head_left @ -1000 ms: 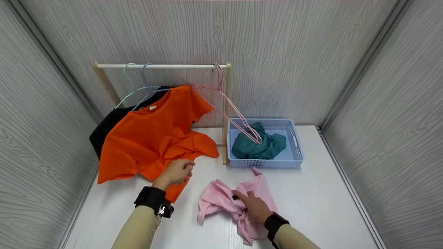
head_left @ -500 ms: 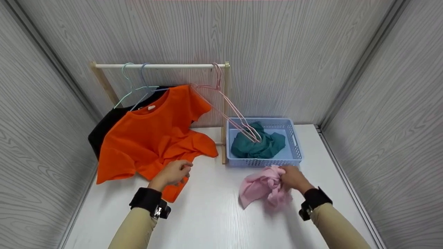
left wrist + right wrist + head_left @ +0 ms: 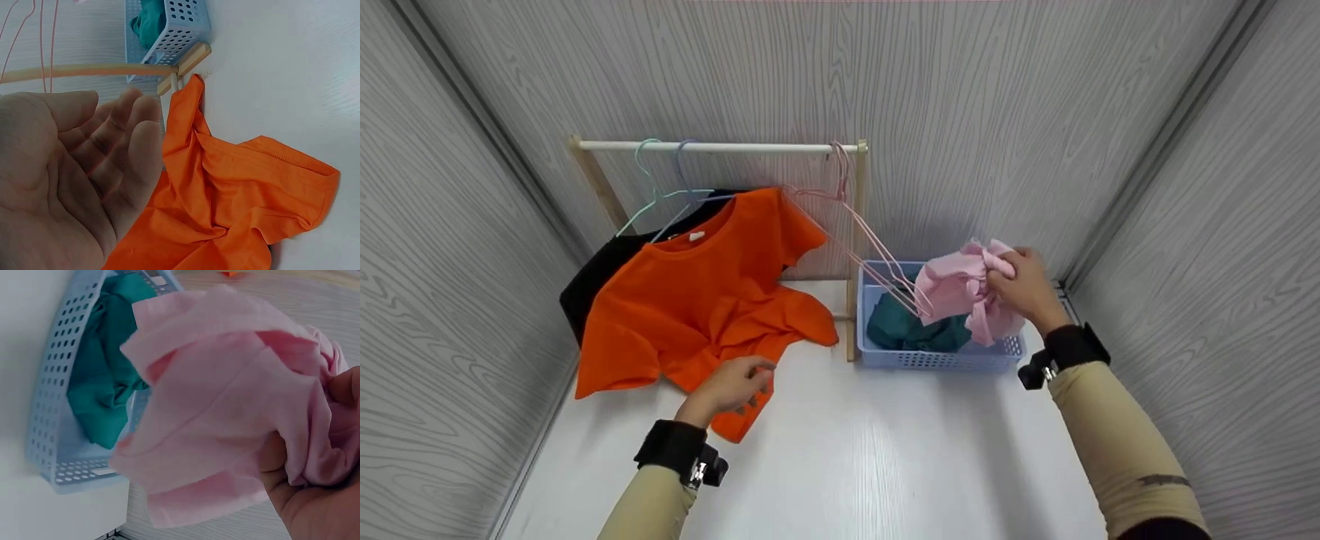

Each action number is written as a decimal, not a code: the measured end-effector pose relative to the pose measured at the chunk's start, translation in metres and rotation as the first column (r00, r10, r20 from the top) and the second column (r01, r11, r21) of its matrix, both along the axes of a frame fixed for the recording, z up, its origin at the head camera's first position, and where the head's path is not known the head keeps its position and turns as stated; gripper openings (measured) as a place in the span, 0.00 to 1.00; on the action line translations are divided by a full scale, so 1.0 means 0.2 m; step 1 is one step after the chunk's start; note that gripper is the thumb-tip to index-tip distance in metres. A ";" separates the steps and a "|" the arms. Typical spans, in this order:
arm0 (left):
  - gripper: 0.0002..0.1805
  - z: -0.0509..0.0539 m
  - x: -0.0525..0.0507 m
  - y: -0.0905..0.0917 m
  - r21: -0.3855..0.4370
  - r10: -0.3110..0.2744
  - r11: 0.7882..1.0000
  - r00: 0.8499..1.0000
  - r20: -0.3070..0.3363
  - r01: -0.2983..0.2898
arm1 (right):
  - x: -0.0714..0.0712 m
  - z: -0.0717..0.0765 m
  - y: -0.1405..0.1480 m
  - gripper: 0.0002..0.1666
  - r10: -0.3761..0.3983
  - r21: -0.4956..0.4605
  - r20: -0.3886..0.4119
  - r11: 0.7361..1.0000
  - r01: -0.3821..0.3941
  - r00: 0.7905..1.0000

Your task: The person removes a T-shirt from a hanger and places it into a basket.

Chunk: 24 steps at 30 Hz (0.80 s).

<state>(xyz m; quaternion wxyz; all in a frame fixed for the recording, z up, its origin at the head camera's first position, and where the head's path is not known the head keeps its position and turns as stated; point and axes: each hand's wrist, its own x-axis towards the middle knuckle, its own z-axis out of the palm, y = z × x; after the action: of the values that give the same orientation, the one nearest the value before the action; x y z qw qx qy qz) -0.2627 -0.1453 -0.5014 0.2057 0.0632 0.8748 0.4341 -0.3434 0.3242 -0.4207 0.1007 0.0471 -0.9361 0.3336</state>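
A bunched pink garment [image 3: 956,281] hangs above the blue plastic basket [image 3: 937,361], and my right hand [image 3: 1024,289] grips it by its gathered folds. In the right wrist view the pink cloth [image 3: 208,399] droops from between thumb and fingers. Below it in the basket lies a crumpled teal garment [image 3: 919,330], partly covered by the pink one in the head view. My left hand [image 3: 733,386] holds nothing, its fingers loosely bent, near the lower hem of an orange T-shirt [image 3: 690,300]. The left wrist view shows its bare palm.
A rack with a white rail [image 3: 750,148] stands behind. The orange shirt hangs on a lavender hanger [image 3: 681,169], and a black garment [image 3: 592,281] behind it on a mint hanger [image 3: 649,169]. Pink hangers [image 3: 877,240] at the rail's right end reach over the basket.
My right hand has lifted the pink garment off the tabletop and carried it back and right to above the basket. The left hand has hardly moved.
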 end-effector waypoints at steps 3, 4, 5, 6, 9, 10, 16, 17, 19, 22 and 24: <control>0.17 -0.01 0.01 -0.01 0.017 0.023 1.000 1.000 0.016 -0.024 | -0.10 -0.02 -0.05 0.23 -0.031 -0.035 -0.034 0.999 0.030 0.999; 0.17 -0.02 0.01 -0.01 0.024 0.029 0.999 0.999 0.021 -0.029 | -0.13 -0.05 -0.07 0.22 -0.037 -0.046 -0.049 0.998 0.034 0.998; 0.17 -0.03 0.02 -0.01 0.027 0.032 0.999 0.999 0.026 -0.033 | -0.15 -0.09 -0.08 0.21 -0.041 -0.058 -0.064 0.998 0.037 0.997; 0.17 -0.04 0.02 -0.01 0.031 0.036 0.999 0.999 0.030 -0.037 | -0.17 -0.13 -0.10 0.21 -0.047 -0.068 -0.072 0.997 0.042 0.996; 0.17 -0.06 0.03 -0.01 0.034 0.040 0.999 0.999 0.033 -0.041 | -0.20 -0.28 -0.14 0.21 -0.059 -0.078 -0.050 0.995 0.055 0.997; 0.17 -0.07 0.04 -0.01 0.036 0.036 0.999 0.999 0.033 -0.038 | -0.19 -0.33 -0.15 0.22 -0.060 -0.079 -0.026 0.995 0.057 0.998; 0.17 -0.09 0.08 0.00 0.047 0.036 0.998 0.997 0.064 -0.039 | -0.10 -0.55 -0.16 0.28 -0.014 -0.074 0.201 0.997 0.030 0.980; 0.17 -0.09 0.07 0.00 0.046 0.034 0.998 0.997 0.071 -0.037 | -0.08 -0.57 -0.15 0.28 -0.008 -0.068 0.220 0.997 0.024 0.976; 0.17 -0.10 0.07 0.01 0.049 0.028 0.998 0.997 0.076 -0.032 | -0.04 -0.61 -0.14 0.28 0.004 -0.058 0.239 0.998 0.010 0.971; 0.17 -0.09 0.05 0.01 0.042 0.015 0.999 0.998 0.069 -0.018 | 0.01 -0.65 -0.11 0.28 0.030 -0.045 0.216 0.999 -0.021 0.976; 0.17 -0.08 0.03 0.02 0.042 0.003 0.999 0.998 0.059 -0.005 | 0.04 -0.66 -0.09 0.27 0.057 -0.047 0.199 0.998 -0.048 0.978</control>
<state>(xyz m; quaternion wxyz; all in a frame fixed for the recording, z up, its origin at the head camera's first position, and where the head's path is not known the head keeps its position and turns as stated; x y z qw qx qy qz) -0.2566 -0.1413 -0.5164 0.2290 0.0532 0.8591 0.4546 -0.3352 0.3061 -0.5527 -0.0020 0.0358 -0.9328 0.3587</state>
